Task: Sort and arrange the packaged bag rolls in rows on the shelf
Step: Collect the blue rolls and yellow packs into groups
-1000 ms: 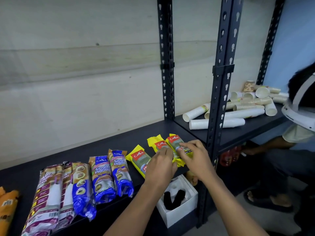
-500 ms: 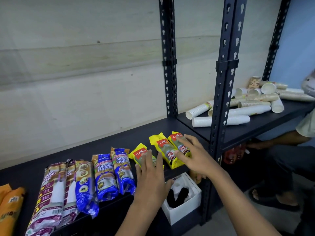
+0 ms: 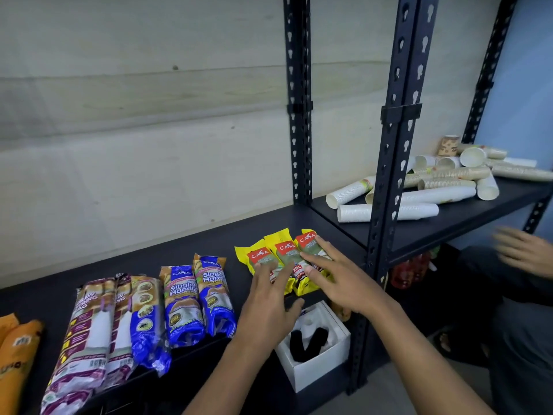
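Three yellow bag-roll packs (image 3: pixel 281 250) lie side by side on the black shelf (image 3: pixel 209 241), close to the upright post. My left hand (image 3: pixel 266 304) rests flat with spread fingers on the lower ends of the left two packs. My right hand (image 3: pixel 335 277) lies flat with fingers apart on the rightmost pack. Left of them sit two blue bag-roll packs (image 3: pixel 197 298), then a third blue pack (image 3: pixel 148 322) and two purple-and-white draw-string packs (image 3: pixel 86 333). Orange packs (image 3: pixel 16 357) lie at the far left edge.
A slotted black post (image 3: pixel 395 163) stands right of the yellow packs. Beyond it the adjoining shelf holds stacks of paper cups (image 3: pixel 419 202). A white open box (image 3: pixel 317 345) sits on the floor below. Another person's hand (image 3: pixel 523 250) and legs are at the right.
The three yellow packs have been pushed together into a tight row. My left hand moved right onto them and both hands flattened. The other person's hand came into view at the right.
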